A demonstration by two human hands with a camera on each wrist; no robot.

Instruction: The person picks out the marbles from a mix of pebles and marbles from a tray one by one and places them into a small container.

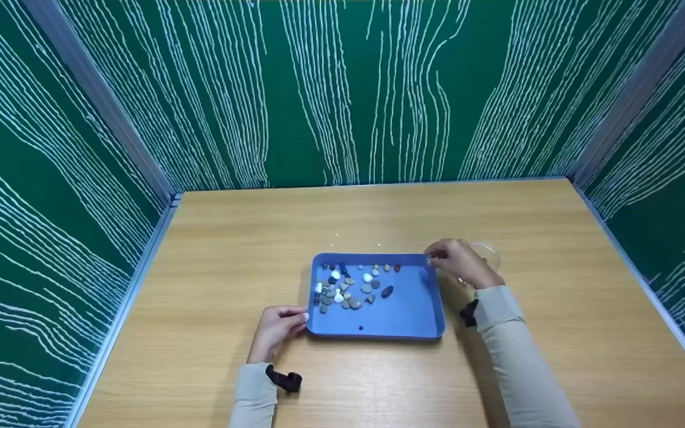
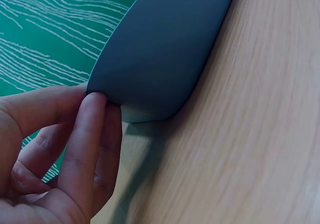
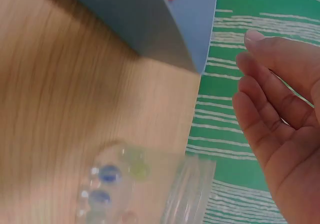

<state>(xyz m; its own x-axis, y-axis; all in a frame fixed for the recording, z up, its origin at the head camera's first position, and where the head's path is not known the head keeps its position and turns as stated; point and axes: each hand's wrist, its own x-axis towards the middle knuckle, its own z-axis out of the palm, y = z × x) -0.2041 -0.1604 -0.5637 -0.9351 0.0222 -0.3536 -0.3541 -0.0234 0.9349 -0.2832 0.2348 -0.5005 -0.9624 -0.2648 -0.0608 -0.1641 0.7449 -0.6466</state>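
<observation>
A blue tray (image 1: 405, 312) sits on the table with many small stones and beads in it, mostly in its left half. My left hand (image 1: 280, 330) pinches the tray's near left corner; in the left wrist view the thumb (image 2: 90, 129) lies against the tray wall. Over the tray's far right corner reaches my right hand (image 1: 461, 261). In the right wrist view its fingers (image 3: 252, 119) are loosely bent, apart from the thumb, with nothing seen between them. Beside that hand stands a clear plastic cup (image 3: 187, 189) holding blue and greenish marbles (image 3: 110, 174).
Among the stones are white pebbles (image 1: 339, 296), a dark brown oval stone (image 1: 387, 291) and a lone dark bead (image 1: 361, 328) near the front wall. Several tiny white bits (image 1: 379, 244) lie on the wooden table (image 1: 259, 238) behind the tray. Green patterned panels (image 1: 313, 119) surround the table.
</observation>
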